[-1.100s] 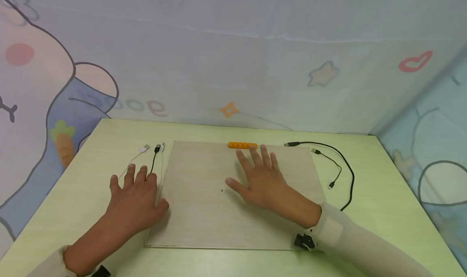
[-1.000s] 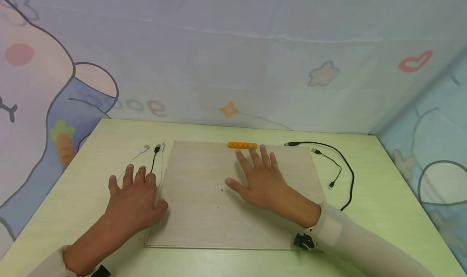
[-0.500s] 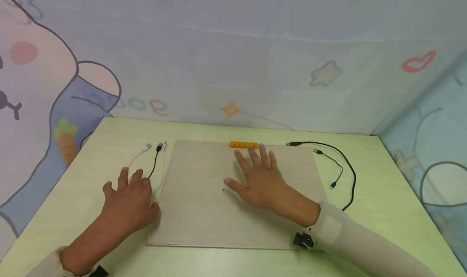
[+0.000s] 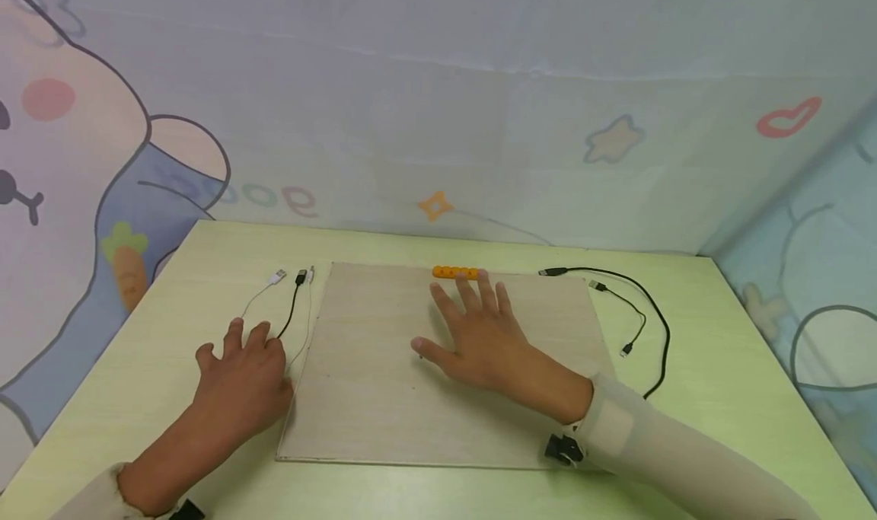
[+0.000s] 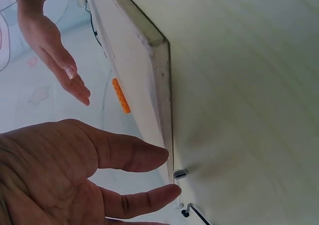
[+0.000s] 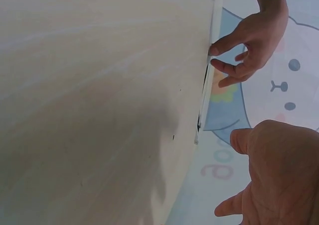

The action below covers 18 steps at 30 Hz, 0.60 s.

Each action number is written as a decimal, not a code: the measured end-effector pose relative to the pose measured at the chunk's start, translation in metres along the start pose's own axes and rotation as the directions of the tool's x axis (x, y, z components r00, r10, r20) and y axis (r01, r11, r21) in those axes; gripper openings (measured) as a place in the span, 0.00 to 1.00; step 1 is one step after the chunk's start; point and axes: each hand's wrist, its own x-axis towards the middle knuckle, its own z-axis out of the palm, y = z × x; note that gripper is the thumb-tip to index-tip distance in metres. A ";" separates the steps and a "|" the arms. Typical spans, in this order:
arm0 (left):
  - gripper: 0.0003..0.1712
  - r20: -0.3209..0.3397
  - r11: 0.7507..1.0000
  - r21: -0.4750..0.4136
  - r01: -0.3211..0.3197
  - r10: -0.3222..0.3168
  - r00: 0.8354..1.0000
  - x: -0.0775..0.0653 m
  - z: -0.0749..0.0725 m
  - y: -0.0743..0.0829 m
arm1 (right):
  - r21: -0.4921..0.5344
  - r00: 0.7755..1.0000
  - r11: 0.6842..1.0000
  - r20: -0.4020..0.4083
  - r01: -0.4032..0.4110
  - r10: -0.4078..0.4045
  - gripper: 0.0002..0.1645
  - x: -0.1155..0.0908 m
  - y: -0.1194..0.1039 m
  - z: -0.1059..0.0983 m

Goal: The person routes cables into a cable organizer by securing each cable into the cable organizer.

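Note:
My left hand (image 4: 240, 390) reaches low over the cables at the board's left edge, fingers bent. In the left wrist view its thumb and index finger stand apart, with a small metal plug (image 5: 180, 174) just beyond their tips. Ahead of the hand lie a white USB cable (image 4: 277, 277), a black USB cable (image 4: 300, 278) and a thin white cable (image 4: 310, 276), their near ends hidden by it. My right hand (image 4: 483, 345) hovers with spread fingers over the pale board (image 4: 370, 429), holding nothing. Its fingertips overlap an orange strip with a row of bumps (image 4: 448, 272).
To the right of the board lie a long black cable (image 4: 663, 330) and a short black USB cable (image 4: 642, 318). The board's raised edge (image 5: 162, 85) shows in the left wrist view. A printed cloth (image 4: 438, 109) hangs behind the table (image 4: 719, 429).
My left hand has drawn back slightly and to the left, its thumb and fingers bending more. My right hand has shifted a little left, still spread. The head view has turned slightly.

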 end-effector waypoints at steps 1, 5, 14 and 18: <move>0.20 0.002 1.000 -0.001 0.000 0.000 1.000 0.000 0.001 0.000 | 0.000 1.000 1.000 0.005 -0.001 0.001 0.55 0.000 -0.001 0.000; 0.19 -0.011 1.000 0.005 -0.005 0.005 1.000 0.001 0.006 0.000 | -0.010 1.000 1.000 0.019 0.001 -0.001 0.55 0.002 -0.003 0.002; 0.15 -0.050 0.999 0.029 -0.020 0.021 0.999 0.002 0.011 0.000 | -0.040 0.999 0.998 0.019 0.040 -0.039 0.54 0.005 -0.012 0.002; 0.12 -0.077 0.999 0.039 -0.030 0.033 0.996 0.001 0.013 0.000 | -0.052 0.998 0.997 0.021 0.059 -0.058 0.54 0.009 -0.016 0.002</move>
